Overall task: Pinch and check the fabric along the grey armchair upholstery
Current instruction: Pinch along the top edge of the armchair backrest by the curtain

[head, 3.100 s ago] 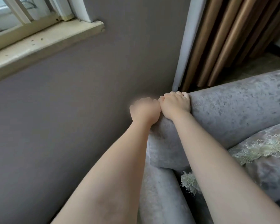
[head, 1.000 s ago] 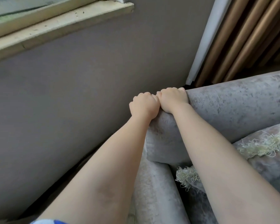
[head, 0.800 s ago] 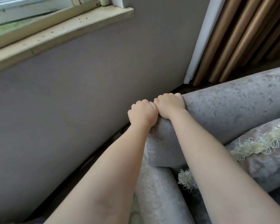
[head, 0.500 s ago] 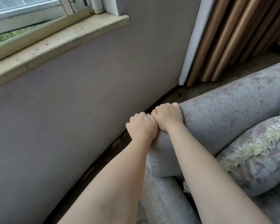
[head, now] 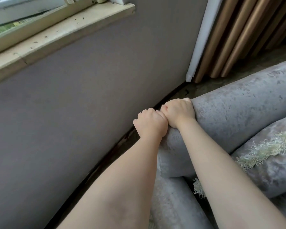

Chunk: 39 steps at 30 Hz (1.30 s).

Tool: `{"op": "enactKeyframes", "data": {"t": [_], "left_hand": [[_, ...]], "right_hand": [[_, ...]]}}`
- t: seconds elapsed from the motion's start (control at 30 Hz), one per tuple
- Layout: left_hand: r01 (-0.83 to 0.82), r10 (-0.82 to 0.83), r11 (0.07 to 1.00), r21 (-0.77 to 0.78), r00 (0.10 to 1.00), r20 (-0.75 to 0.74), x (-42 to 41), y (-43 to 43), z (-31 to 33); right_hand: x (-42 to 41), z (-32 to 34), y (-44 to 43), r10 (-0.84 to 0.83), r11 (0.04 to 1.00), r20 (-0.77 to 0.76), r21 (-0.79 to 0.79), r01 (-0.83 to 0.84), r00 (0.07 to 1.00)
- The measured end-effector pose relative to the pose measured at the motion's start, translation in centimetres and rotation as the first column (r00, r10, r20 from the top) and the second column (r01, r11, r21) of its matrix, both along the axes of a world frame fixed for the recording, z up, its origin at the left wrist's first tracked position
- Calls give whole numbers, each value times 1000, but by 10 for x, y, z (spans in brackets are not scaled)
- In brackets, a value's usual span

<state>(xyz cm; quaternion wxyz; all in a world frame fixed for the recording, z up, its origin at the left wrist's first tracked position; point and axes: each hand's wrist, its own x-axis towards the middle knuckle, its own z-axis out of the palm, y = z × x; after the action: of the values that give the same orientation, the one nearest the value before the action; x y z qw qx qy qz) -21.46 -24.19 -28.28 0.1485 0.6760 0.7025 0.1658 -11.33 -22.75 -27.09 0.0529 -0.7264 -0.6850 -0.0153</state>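
A grey-mauve wall (head: 73,113) fills the left and middle of the view. Above it runs a cream window sill (head: 56,35), dotted with small dark specks (head: 77,20) and cracked near its left end. A pale window frame (head: 23,7) stands on the sill, with a strip of greenery (head: 0,30) showing at the far left. A dark gap (head: 106,156) follows the foot of the wall. At the wall's right end hangs a white strip (head: 200,38), just beside bronze-brown curtain folds (head: 238,33) that reach down to a dull grey floor (head: 210,86). At the lower right lies a grey cushion (head: 274,171) trimmed with a pale, frayed fringe (head: 268,151).
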Motion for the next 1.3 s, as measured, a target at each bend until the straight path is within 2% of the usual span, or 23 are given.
{"op": "enactKeyframes", "data": {"t": [0.3, 0.6, 0.73, 0.93, 1.07, 1.3], "left_hand": [[8, -9, 998, -57, 1000, -9, 0, -25, 17], [-84, 83, 996, -42, 996, -35, -14, -85, 19], [-76, 75, 996, -49, 997, -23, -28, -103, 21], [-44, 43, 997, -70, 999, -7, -34, -98, 15], [-104, 104, 995, 8, 995, 8, -42, -81, -2], [-133, 134, 990, 47, 991, -17, -40, -69, -9]], "right_hand": [[4, 11, -20, 85, 989, 62, -125, -77, 994], [-13, 15, -74, 162, 979, 40, -129, -156, 986], [-26, 15, -90, 165, 978, 36, -133, -158, 986], [-33, 12, -88, 136, 986, 45, -108, -131, 990], [-42, 0, -72, 115, 993, 46, -29, -114, 992], [-41, -6, -55, 150, 988, 35, -34, -148, 988]]}}
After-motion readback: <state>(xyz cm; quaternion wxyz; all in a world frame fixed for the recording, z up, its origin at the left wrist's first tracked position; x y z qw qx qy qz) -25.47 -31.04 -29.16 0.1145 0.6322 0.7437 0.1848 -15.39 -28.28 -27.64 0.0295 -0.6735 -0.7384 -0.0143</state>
